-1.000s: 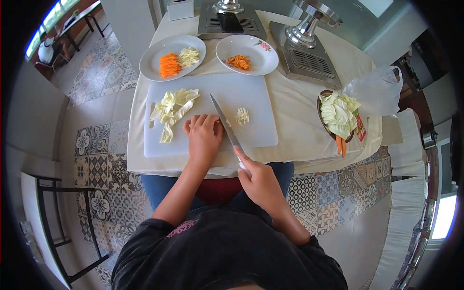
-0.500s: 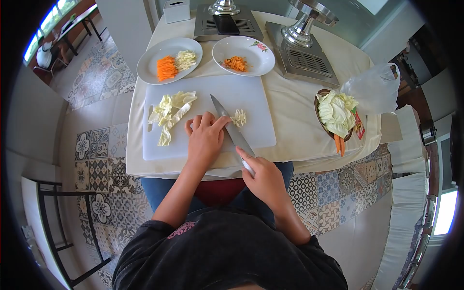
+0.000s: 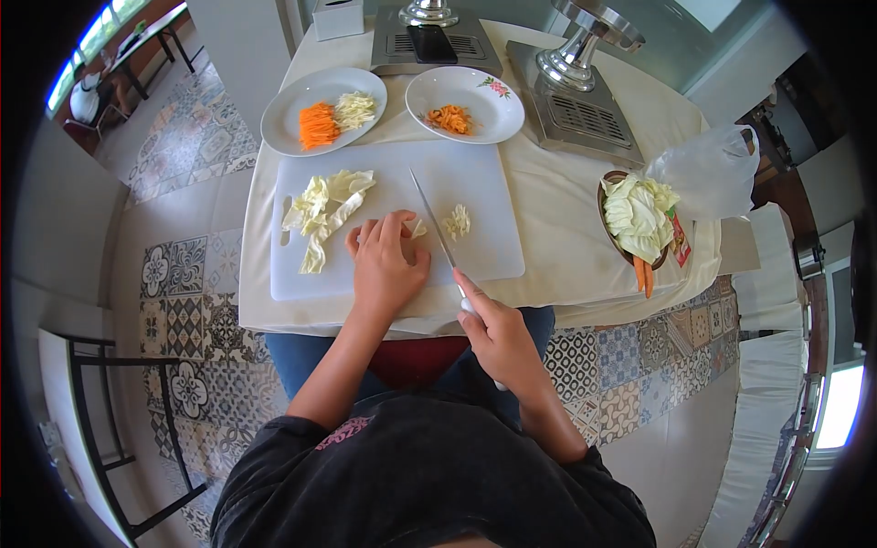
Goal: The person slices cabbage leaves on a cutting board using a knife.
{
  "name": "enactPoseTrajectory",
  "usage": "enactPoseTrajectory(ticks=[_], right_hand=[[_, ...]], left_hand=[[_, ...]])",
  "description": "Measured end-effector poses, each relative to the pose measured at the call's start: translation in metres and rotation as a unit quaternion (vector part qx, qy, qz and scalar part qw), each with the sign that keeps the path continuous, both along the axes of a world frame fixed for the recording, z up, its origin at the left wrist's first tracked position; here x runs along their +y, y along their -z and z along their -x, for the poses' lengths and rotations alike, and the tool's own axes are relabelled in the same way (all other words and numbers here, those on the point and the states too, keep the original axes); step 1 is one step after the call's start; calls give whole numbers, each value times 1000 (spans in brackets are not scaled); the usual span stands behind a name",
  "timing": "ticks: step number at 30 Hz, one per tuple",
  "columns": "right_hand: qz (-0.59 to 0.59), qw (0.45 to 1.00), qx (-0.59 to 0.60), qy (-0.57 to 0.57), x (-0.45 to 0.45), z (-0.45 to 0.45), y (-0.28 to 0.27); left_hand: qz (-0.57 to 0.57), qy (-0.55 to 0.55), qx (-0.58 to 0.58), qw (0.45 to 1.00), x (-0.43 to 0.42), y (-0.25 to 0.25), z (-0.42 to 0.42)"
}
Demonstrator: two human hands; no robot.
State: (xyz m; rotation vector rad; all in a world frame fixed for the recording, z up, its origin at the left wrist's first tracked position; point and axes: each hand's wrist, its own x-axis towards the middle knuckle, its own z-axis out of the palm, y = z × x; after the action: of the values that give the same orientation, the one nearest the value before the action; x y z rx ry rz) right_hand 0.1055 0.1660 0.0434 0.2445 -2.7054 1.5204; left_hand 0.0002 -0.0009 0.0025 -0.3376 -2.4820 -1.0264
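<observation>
On the white cutting board [image 3: 365,283], my left hand [image 3: 387,265] has its fingers curled beside a small cabbage piece [image 3: 417,228]. My right hand [image 3: 498,338] grips the white handle of a knife [image 3: 433,216], whose blade points away from me, just right of that piece. Cut cabbage strips [image 3: 458,222] lie in a small pile right of the blade. Larger cabbage leaves [image 3: 315,219] rest on the board's left side.
Behind the board are a plate [image 3: 283,91] with carrot and cabbage shreds and a flowered plate [image 3: 507,114] with carrot bits. At right, a bowl [image 3: 605,215] holds cabbage and carrots beside a plastic bag [image 3: 713,173]. A person [image 3: 87,96] sits far left.
The left thumb has drawn back from the blade, showing the small cabbage piece. The knife has turned more edge-on and shifted slightly right, away from my left fingers.
</observation>
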Motion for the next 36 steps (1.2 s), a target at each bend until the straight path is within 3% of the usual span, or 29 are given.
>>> enactPoseTrajectory(ticks=[13,36], right_hand=[[-49,997,49,-16,-15,-4,6],[-121,993,-9,-10,-27,-1,6]], left_hand=[[10,-38,22,999,0,10,4],[22,-26,16,999,0,5,4]])
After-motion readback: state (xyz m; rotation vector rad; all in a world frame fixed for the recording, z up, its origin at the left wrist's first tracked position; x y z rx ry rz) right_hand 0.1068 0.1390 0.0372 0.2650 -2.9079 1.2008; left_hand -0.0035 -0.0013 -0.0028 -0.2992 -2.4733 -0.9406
